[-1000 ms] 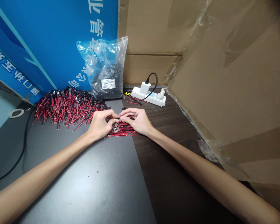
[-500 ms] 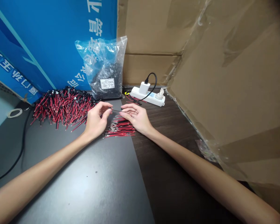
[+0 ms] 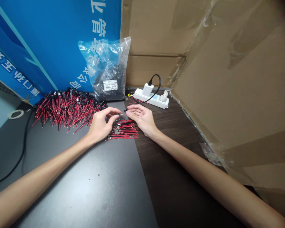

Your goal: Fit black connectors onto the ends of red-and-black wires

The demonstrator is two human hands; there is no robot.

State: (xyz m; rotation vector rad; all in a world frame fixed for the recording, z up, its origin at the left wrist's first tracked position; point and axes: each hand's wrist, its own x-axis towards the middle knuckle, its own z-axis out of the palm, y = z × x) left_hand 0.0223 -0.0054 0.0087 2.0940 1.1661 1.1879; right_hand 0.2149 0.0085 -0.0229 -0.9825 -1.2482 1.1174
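My left hand (image 3: 101, 123) is closed in a pinch, thumb and forefinger near the end of a thin red wire (image 3: 124, 114). Facing it a short way to the right, my right hand (image 3: 144, 119) is closed too, with a small black connector (image 3: 126, 110) at its fingertips. The wire spans the narrow gap between the hands; the exact grip is too small to make out. Right below them lies a flat bundle of red and black wires (image 3: 124, 130) with bare metal terminals, partly covered by both hands.
A large heap of red and black wires with black connectors (image 3: 66, 109) lies at the left. Behind stands a clear bag of small black parts (image 3: 110, 84). A white power strip (image 3: 154, 100) sits at the back right, beside cardboard walls (image 3: 239, 95).
The left hand has moved slightly right, its fingertips now nearer the right hand. The dark wire stretched between them has given way to a red wire and a black connector at the right fingertips.
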